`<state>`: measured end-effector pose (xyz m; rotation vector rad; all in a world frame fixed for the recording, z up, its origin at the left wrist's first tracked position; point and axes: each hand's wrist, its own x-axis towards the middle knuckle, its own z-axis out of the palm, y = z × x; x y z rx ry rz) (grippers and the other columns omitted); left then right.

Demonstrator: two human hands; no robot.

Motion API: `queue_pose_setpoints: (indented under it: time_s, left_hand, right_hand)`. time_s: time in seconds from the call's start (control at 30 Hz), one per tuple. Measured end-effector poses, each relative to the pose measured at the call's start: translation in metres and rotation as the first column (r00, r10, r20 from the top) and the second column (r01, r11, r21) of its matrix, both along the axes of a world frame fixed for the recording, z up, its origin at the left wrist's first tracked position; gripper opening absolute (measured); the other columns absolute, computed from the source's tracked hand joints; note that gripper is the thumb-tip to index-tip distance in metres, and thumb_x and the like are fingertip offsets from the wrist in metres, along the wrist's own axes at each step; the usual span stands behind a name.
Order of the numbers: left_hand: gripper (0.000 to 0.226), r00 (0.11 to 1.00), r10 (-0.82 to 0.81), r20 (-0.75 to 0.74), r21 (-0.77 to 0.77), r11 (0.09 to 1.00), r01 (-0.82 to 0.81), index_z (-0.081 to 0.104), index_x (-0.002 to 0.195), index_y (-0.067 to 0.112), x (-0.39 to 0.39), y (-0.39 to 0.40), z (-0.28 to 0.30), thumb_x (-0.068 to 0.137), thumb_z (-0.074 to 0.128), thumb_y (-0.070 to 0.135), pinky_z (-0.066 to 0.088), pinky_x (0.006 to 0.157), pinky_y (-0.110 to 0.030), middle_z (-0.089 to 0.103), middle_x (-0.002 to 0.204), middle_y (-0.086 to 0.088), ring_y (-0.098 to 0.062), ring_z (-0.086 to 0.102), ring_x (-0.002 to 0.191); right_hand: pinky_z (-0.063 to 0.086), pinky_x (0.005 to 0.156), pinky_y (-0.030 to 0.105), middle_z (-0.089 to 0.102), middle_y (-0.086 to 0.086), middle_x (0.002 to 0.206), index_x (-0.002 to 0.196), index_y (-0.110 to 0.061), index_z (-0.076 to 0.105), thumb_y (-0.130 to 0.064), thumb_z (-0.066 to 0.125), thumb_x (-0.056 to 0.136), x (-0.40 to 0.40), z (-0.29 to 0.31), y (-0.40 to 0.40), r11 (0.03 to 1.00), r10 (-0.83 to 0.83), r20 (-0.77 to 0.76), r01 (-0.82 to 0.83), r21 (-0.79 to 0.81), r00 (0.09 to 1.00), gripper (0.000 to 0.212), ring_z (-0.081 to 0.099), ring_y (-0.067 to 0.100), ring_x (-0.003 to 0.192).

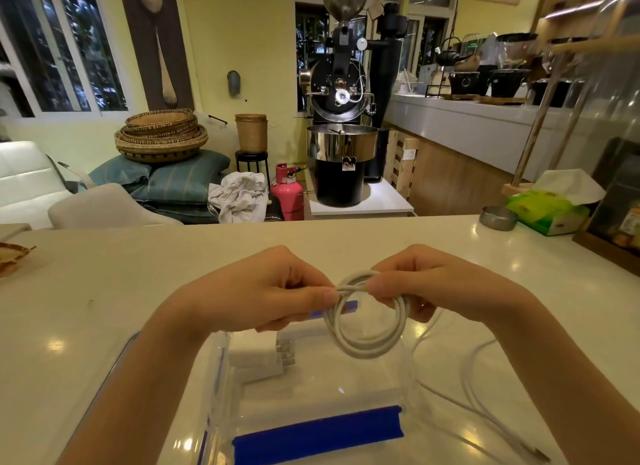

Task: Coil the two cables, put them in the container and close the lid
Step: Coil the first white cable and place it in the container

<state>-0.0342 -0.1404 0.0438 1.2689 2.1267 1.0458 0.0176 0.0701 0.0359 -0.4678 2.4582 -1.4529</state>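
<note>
A white cable point(372, 343) hangs as a round coil of a few loops above the clear container point(318, 405). My left hand point(263, 291) pinches the coil's top left and my right hand point(429, 284) pinches its top right, both over the container's far side. The container is see-through with blue clasps at front and back, and white charger plugs point(263, 357) lie inside it. A second white cable point(474, 388) lies loose on the counter to the right of the container, its plug end near the bottom right. The clear lid point(114, 388) lies at the left under my forearm.
The pale counter point(138, 274) stretches ahead. A green tissue box point(547, 210) and a small metal dish point(498, 218) stand at the far right, beside a wooden display case. A woven item pokes in at the left edge.
</note>
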Motion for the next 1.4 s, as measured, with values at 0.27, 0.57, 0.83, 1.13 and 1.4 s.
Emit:
queue_pose_setpoints:
  time_s: [0.27, 0.57, 0.83, 1.13, 1.4]
  left_hand:
    - [0.027, 0.975, 0.196, 0.103, 0.028, 0.979, -0.200, 0.066, 0.101, 0.006, -0.006, 0.009, -0.009, 0.092, 0.044, 0.019, 0.033, 0.035, -0.015, 0.038, 0.039, 0.006, -0.007, 0.031, 0.033]
    - [0.030, 0.893, 0.084, 0.442, 0.014, 0.995, -0.101, 0.062, 0.102, 0.002, -0.017, 0.001, -0.011, 0.086, 0.046, 0.022, 0.029, 0.031, -0.013, 0.037, 0.040, 0.005, -0.005, 0.030, 0.031]
    - [0.019, 0.917, 0.397, -0.041, 0.064, 0.917, -0.394, 0.069, 0.095, 0.024, -0.016, 0.021, -0.027, 0.088, 0.052, 0.028, 0.048, 0.071, -0.022, 0.064, 0.080, 0.006, -0.009, 0.057, 0.076]
    - [0.033, 0.838, 0.452, 0.305, 0.142, 0.849, -0.510, 0.069, 0.087, 0.019, -0.014, 0.033, -0.031, 0.092, 0.042, 0.035, 0.048, 0.063, -0.018, 0.071, 0.075, 0.003, -0.004, 0.066, 0.068]
    - [0.024, 0.880, 0.472, 0.047, -0.028, 0.881, -0.472, 0.069, 0.088, 0.004, -0.013, 0.041, -0.055, 0.090, 0.052, 0.022, 0.050, 0.055, -0.027, 0.067, 0.069, -0.008, -0.008, 0.063, 0.050]
  right_hand:
    - [0.029, 0.039, 0.019, 0.040, -0.002, 0.042, 0.047, -0.018, 0.058, -0.047, 0.059, 0.060, -0.012, -0.013, -0.008, 0.961, -0.265, -0.149, 0.248, -0.124, 0.953, 0.032, 0.031, 0.009, 0.038]
    - [0.028, 0.040, 0.020, 0.037, 0.005, 0.049, 0.051, -0.016, 0.055, -0.031, 0.057, 0.081, -0.019, -0.021, -0.003, 0.952, -0.283, -0.092, 0.268, -0.146, 0.955, 0.034, 0.030, 0.012, 0.041]
    - [0.028, 0.038, 0.017, 0.036, 0.000, 0.046, 0.049, -0.017, 0.048, -0.030, 0.049, 0.088, -0.022, -0.025, -0.001, 0.886, -0.423, -0.098, 0.389, -0.251, 0.901, 0.041, 0.029, 0.012, 0.041]
    - [0.029, 0.039, 0.017, 0.037, -0.009, 0.042, 0.056, -0.018, 0.050, -0.036, 0.047, 0.089, -0.025, -0.032, -0.006, 0.888, -0.410, -0.053, 0.385, -0.251, 0.910, 0.038, 0.031, 0.007, 0.040]
    - [0.038, 0.043, 0.020, 0.058, -0.002, 0.055, 0.085, -0.017, 0.060, -0.040, 0.052, 0.086, -0.023, -0.040, -0.008, 0.901, -0.387, -0.051, 0.389, 0.193, 0.921, 0.024, 0.048, 0.007, 0.045]
